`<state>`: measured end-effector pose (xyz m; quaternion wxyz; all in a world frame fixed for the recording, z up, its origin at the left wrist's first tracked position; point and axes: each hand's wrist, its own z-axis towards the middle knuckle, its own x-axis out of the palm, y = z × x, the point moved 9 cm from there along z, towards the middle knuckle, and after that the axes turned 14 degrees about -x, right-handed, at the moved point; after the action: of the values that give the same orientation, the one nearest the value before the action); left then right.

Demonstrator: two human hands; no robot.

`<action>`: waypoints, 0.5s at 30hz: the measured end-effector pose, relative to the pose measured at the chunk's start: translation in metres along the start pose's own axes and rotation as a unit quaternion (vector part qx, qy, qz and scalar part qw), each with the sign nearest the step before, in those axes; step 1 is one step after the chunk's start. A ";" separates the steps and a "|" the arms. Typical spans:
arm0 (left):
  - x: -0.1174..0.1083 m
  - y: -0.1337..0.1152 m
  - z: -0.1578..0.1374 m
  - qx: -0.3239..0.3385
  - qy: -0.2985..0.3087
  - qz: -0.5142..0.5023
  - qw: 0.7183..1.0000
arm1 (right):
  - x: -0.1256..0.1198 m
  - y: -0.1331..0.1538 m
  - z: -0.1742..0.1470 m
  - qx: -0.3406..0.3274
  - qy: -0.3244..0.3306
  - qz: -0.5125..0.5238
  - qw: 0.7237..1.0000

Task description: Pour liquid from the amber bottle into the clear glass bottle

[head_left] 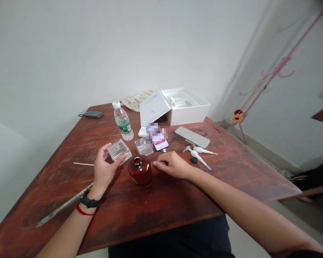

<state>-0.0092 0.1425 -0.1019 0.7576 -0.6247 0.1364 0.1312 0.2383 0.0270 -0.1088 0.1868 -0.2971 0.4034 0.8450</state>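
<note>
My left hand (104, 170) grips a square clear glass bottle (119, 150) by its sides, thumb at the near edge and fingers at the far left. Just right of it an amber bottle (140, 173) stands upright with its round mouth uncovered. My right hand (174, 165) rests on the table beside the amber bottle, apart from it, fingers curled in with nothing visible in them. Behind the amber bottle sits a second square clear bottle (144, 146). Two white pump heads (200, 156) and a small black cap (194, 160) lie to the right of my right hand.
A water bottle (123, 123) stands behind my left hand. Further back are a phone (160, 144), an open white box (190, 116) with its lid leaning, and a grey case (192, 137). A thin stick (83, 164) and a long wrapped strip (66, 205) lie at left on the wooden table (172, 215).
</note>
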 end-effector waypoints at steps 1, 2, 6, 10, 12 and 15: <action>0.000 -0.001 -0.001 0.003 0.000 -0.002 1.000 | 0.000 0.000 0.000 0.000 0.002 -0.001 1.000; 0.000 -0.002 -0.002 0.005 0.000 -0.002 1.000 | 0.001 0.000 0.000 -0.001 0.004 -0.001 1.000; 0.003 -0.007 -0.008 0.018 0.009 0.001 1.000 | 0.000 0.000 0.001 -0.002 0.009 -0.004 1.000; 0.004 -0.011 -0.014 0.022 0.013 0.002 1.000 | 0.000 0.001 0.001 -0.005 0.013 -0.007 1.000; 0.004 -0.013 -0.015 0.019 0.010 -0.002 1.000 | 0.000 0.001 0.002 -0.006 0.014 -0.009 1.000; 0.002 -0.018 -0.016 0.012 0.017 -0.016 1.000 | 0.000 0.001 0.002 -0.008 0.015 -0.010 1.000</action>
<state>-0.0012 0.1233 -0.0891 0.7646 -0.6199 0.1404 0.1066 0.2375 0.0282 -0.1073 0.1868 -0.3148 0.3968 0.8418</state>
